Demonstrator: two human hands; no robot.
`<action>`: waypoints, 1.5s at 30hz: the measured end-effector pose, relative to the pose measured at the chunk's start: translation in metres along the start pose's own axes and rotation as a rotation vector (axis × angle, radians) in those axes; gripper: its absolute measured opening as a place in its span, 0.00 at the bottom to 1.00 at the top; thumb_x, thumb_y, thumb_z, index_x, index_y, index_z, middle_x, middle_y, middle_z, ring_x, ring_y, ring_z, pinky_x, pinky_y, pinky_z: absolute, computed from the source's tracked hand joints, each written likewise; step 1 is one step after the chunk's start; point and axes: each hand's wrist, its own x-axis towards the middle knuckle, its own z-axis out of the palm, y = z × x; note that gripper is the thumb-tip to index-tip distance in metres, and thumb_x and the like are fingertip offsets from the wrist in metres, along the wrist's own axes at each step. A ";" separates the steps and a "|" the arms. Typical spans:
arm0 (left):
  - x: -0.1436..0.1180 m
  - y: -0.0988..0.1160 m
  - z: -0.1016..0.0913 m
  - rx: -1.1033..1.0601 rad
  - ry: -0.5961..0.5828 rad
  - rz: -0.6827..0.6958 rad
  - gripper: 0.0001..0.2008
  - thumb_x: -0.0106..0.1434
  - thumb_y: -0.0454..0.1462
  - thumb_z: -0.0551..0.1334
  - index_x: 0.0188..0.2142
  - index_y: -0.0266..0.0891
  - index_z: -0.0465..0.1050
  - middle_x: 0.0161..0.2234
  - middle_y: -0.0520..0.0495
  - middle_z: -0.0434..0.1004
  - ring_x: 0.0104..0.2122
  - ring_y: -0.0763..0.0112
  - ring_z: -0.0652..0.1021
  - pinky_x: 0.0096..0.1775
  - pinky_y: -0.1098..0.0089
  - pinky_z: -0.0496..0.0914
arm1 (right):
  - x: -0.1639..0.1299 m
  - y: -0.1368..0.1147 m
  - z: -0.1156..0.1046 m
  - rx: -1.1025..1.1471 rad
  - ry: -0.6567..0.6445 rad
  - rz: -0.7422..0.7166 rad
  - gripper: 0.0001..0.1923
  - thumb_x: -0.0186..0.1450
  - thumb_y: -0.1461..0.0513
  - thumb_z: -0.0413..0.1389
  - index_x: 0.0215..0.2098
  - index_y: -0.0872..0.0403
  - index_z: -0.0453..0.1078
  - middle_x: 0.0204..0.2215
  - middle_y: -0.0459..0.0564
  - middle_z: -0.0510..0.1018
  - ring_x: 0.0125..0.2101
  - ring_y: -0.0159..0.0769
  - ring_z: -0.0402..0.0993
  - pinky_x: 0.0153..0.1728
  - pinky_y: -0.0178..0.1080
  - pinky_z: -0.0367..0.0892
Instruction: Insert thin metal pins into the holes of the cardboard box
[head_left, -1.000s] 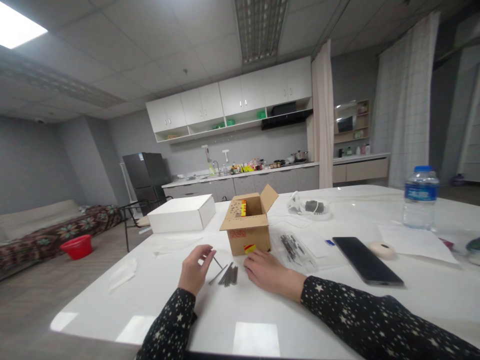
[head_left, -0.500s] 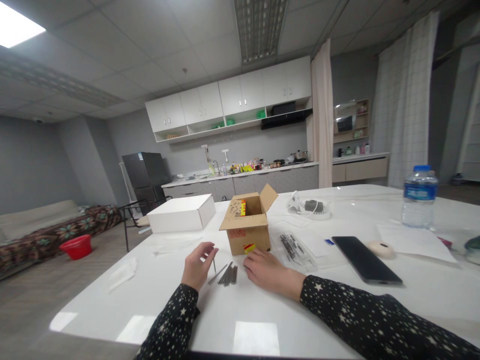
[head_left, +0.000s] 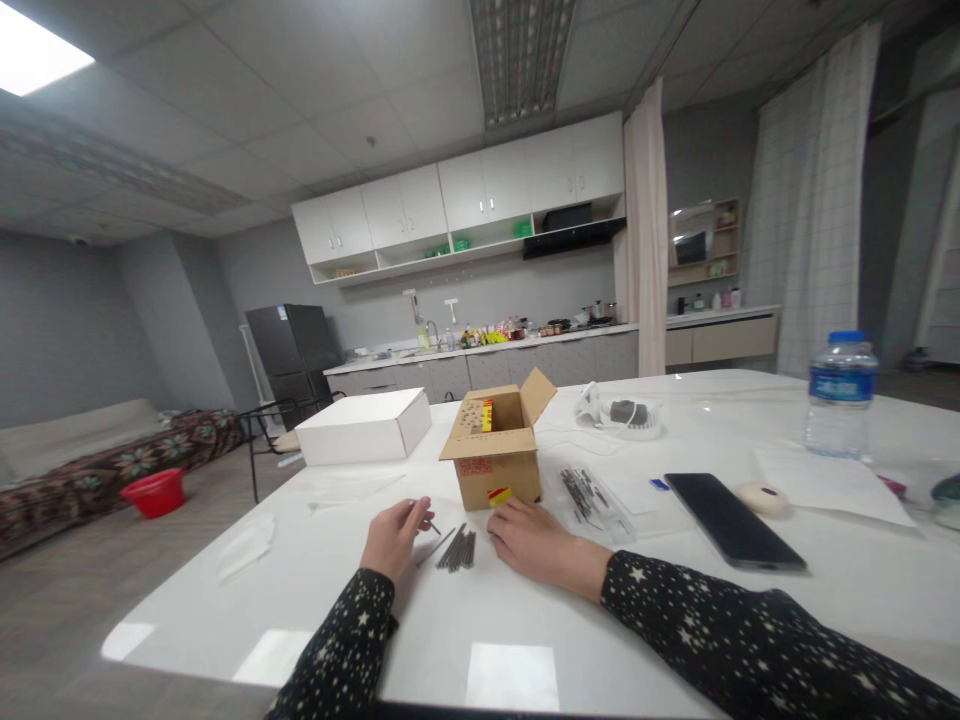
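Observation:
My left hand (head_left: 393,537) pinches a thin metal rod (head_left: 433,526) between thumb and fingers, just above the table. Right of it lies a small pile of similar grey metal rods (head_left: 457,550), with one apart at the pile's left. My right hand (head_left: 531,538) rests on the table right of the pile, fingers curled and together; whatever is under them is hidden. Directly behind it stands a cardboard box (head_left: 480,482), flaps up, with a red and yellow label near my fingertips. A clear plastic tray or bag (head_left: 592,502) with several metal rods lies to the right.
A white box (head_left: 360,430) stands at back left, a crumpled white tissue (head_left: 247,548) at left. Rightward lie a black phone (head_left: 731,520), a beige round object (head_left: 762,498), white paper (head_left: 832,485) and a water bottle (head_left: 840,400). A white corded device (head_left: 626,415) sits behind.
The rod in my left hand has turned from nearly upright to a slant, and the left fingers have shifted slightly. My right hand stays in place.

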 end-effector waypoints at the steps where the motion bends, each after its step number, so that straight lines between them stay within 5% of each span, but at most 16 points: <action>1: 0.000 0.001 0.000 0.002 0.001 -0.014 0.23 0.62 0.55 0.54 0.29 0.38 0.74 0.29 0.43 0.82 0.29 0.63 0.82 0.34 0.65 0.75 | 0.000 0.000 0.000 0.001 0.002 0.000 0.09 0.67 0.64 0.51 0.38 0.57 0.73 0.38 0.55 0.77 0.41 0.43 0.71 0.42 0.43 0.68; 19: 0.006 0.000 0.007 0.016 -0.034 -0.042 0.27 0.57 0.58 0.53 0.37 0.37 0.72 0.26 0.46 0.76 0.27 0.63 0.78 0.34 0.62 0.73 | -0.001 0.003 -0.004 -0.002 -0.008 -0.004 0.09 0.67 0.64 0.51 0.37 0.57 0.73 0.37 0.55 0.77 0.40 0.43 0.71 0.41 0.43 0.67; 23: 0.016 0.022 -0.007 -0.053 0.025 -0.020 0.30 0.55 0.59 0.55 0.37 0.35 0.73 0.25 0.46 0.75 0.26 0.64 0.77 0.32 0.63 0.73 | -0.002 0.006 0.000 0.009 -0.003 0.002 0.09 0.67 0.64 0.51 0.38 0.57 0.73 0.37 0.55 0.77 0.40 0.43 0.71 0.40 0.43 0.67; 32: 0.048 0.111 -0.050 -0.093 0.166 0.154 0.23 0.57 0.53 0.59 0.38 0.34 0.74 0.24 0.48 0.75 0.26 0.68 0.77 0.33 0.67 0.74 | -0.001 0.005 0.009 0.005 0.029 -0.017 0.09 0.68 0.63 0.51 0.37 0.57 0.73 0.37 0.55 0.77 0.41 0.43 0.71 0.42 0.43 0.67; 36: 0.066 0.129 -0.043 -0.132 0.114 0.215 0.21 0.57 0.53 0.60 0.35 0.35 0.73 0.23 0.49 0.74 0.25 0.69 0.76 0.30 0.69 0.73 | 0.000 0.001 0.007 0.006 0.019 -0.010 0.09 0.68 0.63 0.50 0.37 0.56 0.73 0.37 0.55 0.77 0.41 0.42 0.71 0.42 0.42 0.67; 45: 0.098 0.128 -0.006 -0.055 -0.025 0.209 0.16 0.59 0.49 0.60 0.33 0.37 0.71 0.25 0.50 0.73 0.23 0.70 0.77 0.26 0.71 0.71 | -0.004 0.006 0.009 0.013 0.023 -0.007 0.09 0.67 0.63 0.51 0.38 0.57 0.72 0.37 0.55 0.76 0.41 0.43 0.71 0.43 0.42 0.66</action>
